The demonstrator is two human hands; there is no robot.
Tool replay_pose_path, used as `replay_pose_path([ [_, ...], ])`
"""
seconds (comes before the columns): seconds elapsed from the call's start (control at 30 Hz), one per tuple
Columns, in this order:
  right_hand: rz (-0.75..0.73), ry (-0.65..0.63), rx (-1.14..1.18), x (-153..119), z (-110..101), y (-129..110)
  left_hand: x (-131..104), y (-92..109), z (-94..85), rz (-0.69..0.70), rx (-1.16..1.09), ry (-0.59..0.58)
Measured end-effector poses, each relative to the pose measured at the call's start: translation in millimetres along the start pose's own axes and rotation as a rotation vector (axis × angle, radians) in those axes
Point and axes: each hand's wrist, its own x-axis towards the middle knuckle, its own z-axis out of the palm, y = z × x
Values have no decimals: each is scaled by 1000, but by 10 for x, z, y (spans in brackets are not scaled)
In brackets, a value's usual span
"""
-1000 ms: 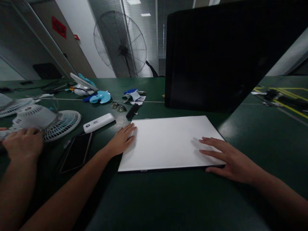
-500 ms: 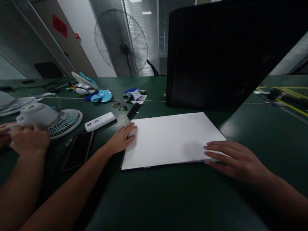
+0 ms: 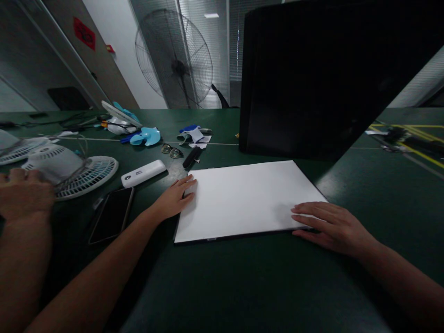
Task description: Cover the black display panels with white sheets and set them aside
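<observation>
In front of me on the dark green table (image 3: 243, 286) lies a flat white panel (image 3: 239, 199) with a thin dark edge along its near side. Its left edge is under the fingers of my left hand (image 3: 175, 196), which rests open there. My right hand (image 3: 331, 226) is at the near right corner, its fingers stretched out over the white surface and the thumb at the near edge. Neither hand is closed around anything. Part of that right corner is hidden by the hand.
A big black box-like object (image 3: 294, 92) stands behind the panel. Left lie a phone (image 3: 113, 215), a white power bank (image 3: 144, 173), glasses (image 3: 171, 150) and a small black object (image 3: 192, 157). At far left another person's hand (image 3: 26, 194) is beside a white fan part (image 3: 90, 178).
My right hand has shifted slightly left over the panel's corner. My left hand stays in place. The other person's hand has moved left, off the fan part.
</observation>
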Motion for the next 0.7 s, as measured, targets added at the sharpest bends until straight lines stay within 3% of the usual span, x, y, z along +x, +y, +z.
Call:
replay_pose_path([
  [0.17, -157, 14, -69, 6, -50, -48, -5, -25, 3, 3, -21, 14],
  [0.43, -228, 8, -184, -30, -68, -75, 12, -161, -45, 18, -69, 1],
  [0.57, -219, 54, -206, 22, -112, -127, 26, -261, -25, 41, -56, 53],
  [0.7, -87, 57, -159, 88, -197, -233, 94, -255, 63, 71, -81, 118],
])
